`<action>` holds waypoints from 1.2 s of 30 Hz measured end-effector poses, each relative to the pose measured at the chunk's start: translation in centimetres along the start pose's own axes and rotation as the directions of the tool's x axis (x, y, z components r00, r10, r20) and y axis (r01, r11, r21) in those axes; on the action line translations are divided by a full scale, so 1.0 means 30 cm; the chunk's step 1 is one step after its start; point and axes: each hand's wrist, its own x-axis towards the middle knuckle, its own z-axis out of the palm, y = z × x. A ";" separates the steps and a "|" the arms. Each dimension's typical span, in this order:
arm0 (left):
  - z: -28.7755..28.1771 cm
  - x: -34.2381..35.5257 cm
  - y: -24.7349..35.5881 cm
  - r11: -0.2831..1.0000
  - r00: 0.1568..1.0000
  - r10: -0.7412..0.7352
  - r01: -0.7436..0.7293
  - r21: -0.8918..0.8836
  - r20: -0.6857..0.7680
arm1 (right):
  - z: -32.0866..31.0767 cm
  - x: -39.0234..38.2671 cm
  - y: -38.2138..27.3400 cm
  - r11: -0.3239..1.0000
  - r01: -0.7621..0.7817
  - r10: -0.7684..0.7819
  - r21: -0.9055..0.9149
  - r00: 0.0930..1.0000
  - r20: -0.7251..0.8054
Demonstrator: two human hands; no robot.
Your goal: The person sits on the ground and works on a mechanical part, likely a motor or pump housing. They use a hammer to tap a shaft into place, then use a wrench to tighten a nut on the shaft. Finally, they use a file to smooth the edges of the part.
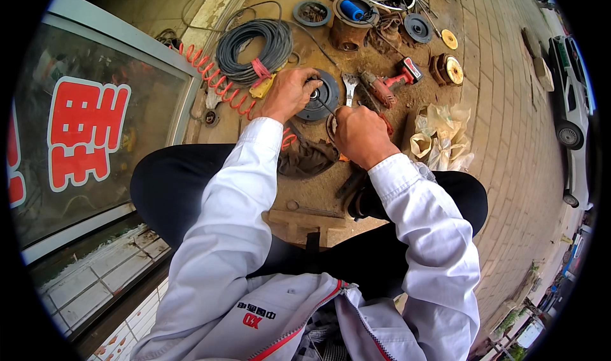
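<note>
My left hand (293, 90) is closed at the upper-left part of a dark grey round disc (318, 111) with a hub in its middle; what its fingertips grip is hidden. My right hand (359, 135) is closed on a thin metal tool (326, 106), which slants up-left across the disc toward the hub. Just right of the disc lie a metal wrench (350, 87) and a red cordless power tool (380, 89). A dark crumpled cloth or bag (305, 157) lies below my hands.
A coiled grey hose (253, 52), red spiral hose (216, 75), rusty housing (348, 33), grey bowl (311, 13), loose wheels (418, 27) and crumpled plastic bags (439, 138) surround the work. A glass door (102, 55) stands left; brick paving (503, 170) and parked cars (569, 129) are right.
</note>
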 end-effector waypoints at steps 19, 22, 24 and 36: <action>0.029 -0.005 -0.022 0.999 0.997 -0.009 0.005 -0.054 -0.076 | 0.021 0.031 -0.033 1.000 -0.004 0.004 -0.010 0.999 0.033; 0.024 0.016 -0.003 0.998 0.999 -0.011 0.008 -0.059 -0.044 | 0.024 0.038 -0.025 0.999 -0.038 0.038 -0.017 0.998 0.043; 0.014 0.001 -0.017 0.995 0.999 -0.049 0.048 -0.086 -0.006 | 0.026 0.040 -0.028 0.999 -0.049 0.051 -0.021 0.997 0.063; 0.026 -0.007 -0.041 0.990 0.996 -0.068 0.060 -0.127 -0.065 | -0.009 0.007 -0.006 0.999 -0.032 0.032 0.006 0.997 0.064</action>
